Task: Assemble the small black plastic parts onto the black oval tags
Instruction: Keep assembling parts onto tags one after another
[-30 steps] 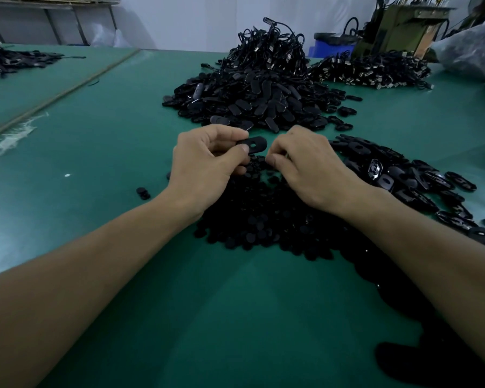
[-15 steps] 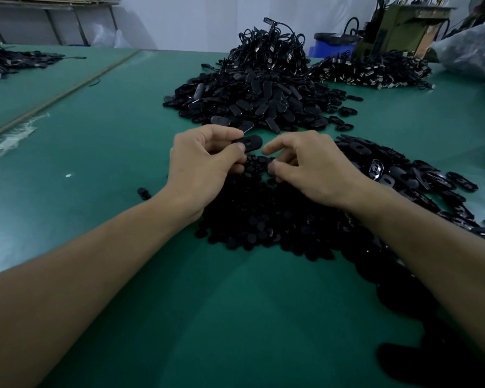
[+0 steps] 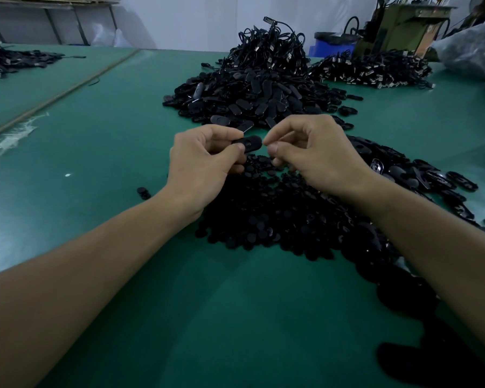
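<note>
My left hand (image 3: 202, 163) pinches a black oval tag (image 3: 251, 142) between thumb and fingers, held above the green table (image 3: 109, 152). My right hand (image 3: 317, 152) hovers just right of the tag, its thumb and forefinger pinched together at the tag's end; whatever sits between them is too small to make out. Below both hands lies a heap of small black plastic parts (image 3: 269, 217). A large pile of oval tags (image 3: 252, 96) rises behind the hands.
More black tags (image 3: 420, 177) spread along the right side. A pile of corded pieces (image 3: 373, 70) sits at the back right near a blue bin (image 3: 331, 46). Two loose small parts (image 3: 144, 192) lie left of my wrist. Another dark pile (image 3: 14, 58) lies far left.
Both hands have lifted off the heap of small parts. My right hand rose from the heap and came up level with the tag's right end.
</note>
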`<action>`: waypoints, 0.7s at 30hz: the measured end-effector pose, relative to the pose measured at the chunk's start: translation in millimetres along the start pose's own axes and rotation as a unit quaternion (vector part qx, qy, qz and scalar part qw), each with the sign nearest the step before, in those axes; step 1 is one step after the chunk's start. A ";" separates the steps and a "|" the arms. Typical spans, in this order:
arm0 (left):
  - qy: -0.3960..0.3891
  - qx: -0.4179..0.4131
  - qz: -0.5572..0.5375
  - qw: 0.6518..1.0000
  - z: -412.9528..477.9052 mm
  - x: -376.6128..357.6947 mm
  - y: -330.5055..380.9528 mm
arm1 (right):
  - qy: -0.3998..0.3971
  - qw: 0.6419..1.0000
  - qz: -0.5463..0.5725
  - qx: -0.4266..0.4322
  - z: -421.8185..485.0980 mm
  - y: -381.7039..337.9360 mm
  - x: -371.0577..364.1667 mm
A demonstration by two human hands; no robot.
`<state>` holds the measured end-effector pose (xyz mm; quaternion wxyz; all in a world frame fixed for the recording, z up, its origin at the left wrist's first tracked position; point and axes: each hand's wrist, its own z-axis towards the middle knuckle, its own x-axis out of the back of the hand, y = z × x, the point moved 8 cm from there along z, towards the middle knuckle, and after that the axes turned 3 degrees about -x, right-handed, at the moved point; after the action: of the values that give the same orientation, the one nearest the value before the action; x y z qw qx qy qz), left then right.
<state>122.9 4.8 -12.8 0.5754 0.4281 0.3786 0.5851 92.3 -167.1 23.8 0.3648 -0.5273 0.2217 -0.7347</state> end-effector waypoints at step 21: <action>-0.009 -0.020 0.008 1.000 -2.8 -1.5 7.0 | 0.013 0.994 0.100 -0.032 0.4 2.4 4.5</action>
<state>117.8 3.1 -7.3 0.5822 0.4247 0.3584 0.5935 92.6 -172.1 25.0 0.4162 -0.5045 0.3015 -0.6938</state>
